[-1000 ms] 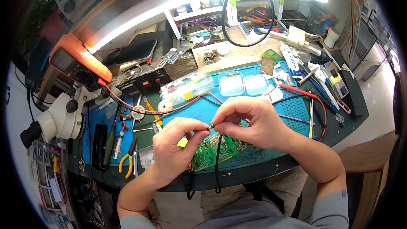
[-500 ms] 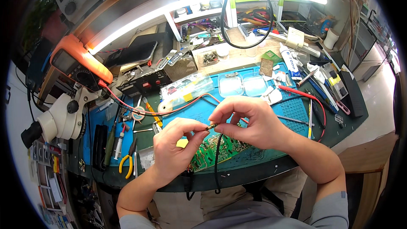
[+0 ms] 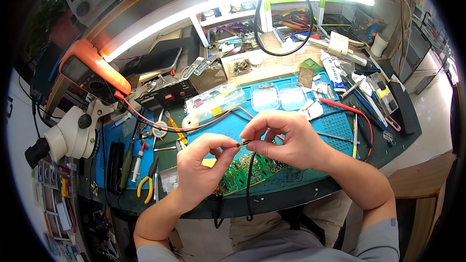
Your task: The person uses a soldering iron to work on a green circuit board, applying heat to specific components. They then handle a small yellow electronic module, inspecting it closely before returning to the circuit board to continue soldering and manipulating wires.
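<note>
A small cylindrical part (image 3: 242, 143), dark with brass-coloured bands, is pinched at both ends above the bench. My left hand (image 3: 200, 167) grips its left end between thumb and forefinger. On its right end are the thumb and fingertips of my right hand (image 3: 293, 140). The part is too small to name more closely. Beneath my hands lies a green circuit board (image 3: 235, 177) covered with solder joints, partly hidden by the left hand. A black cable (image 3: 249, 184) runs down across the board and over the bench's front edge.
An orange multimeter (image 3: 92, 75) stands at the left, its red probe (image 3: 340, 104) lying right of the blue mat (image 3: 301, 177). Left of my hands are yellow-handled pliers (image 3: 146, 184), a syringe (image 3: 138, 162) and a white microscope (image 3: 68, 133). An open clear case (image 3: 265, 98) lies beyond.
Both hands keep their pinch on the small part, which seems turned very slightly. The view has shifted a little; nothing else visibly differs.
</note>
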`<state>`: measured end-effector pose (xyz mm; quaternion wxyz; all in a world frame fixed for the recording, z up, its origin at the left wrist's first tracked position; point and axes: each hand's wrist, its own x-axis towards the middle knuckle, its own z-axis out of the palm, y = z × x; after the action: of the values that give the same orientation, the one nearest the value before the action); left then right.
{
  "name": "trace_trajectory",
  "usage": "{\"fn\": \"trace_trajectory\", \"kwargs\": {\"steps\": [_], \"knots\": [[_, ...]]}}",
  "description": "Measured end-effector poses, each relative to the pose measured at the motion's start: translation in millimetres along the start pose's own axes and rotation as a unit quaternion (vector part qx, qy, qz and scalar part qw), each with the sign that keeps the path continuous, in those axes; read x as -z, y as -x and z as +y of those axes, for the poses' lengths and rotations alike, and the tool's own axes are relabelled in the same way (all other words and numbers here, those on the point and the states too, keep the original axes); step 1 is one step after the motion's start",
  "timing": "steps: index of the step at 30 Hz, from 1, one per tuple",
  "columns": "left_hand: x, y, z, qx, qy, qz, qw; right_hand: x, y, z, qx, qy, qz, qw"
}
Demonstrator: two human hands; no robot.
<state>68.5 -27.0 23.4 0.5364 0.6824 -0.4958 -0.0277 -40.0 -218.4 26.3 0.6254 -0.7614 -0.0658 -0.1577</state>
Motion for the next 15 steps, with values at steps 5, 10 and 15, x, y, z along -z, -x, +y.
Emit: {"fn": "trace_trajectory", "kwargs": {"steps": [5,10,15], "knots": [[-1.3,-0.8,-0.4,-0.006,-0.001,0.007,1.000,-0.1,-0.4,1.7,0.027,0.010,0.003,1.000],[-1.7,-0.8,-0.9,-0.016,-0.013,0.007,1.000,-0.5,0.1,1.6,0.029,0.021,0.011,0.999],[0.7,-2.5,-4.6,-0.012,-0.006,-0.003,1.000,-0.5,-0.5,-0.8,0.026,0.035,0.007,0.999]]}}
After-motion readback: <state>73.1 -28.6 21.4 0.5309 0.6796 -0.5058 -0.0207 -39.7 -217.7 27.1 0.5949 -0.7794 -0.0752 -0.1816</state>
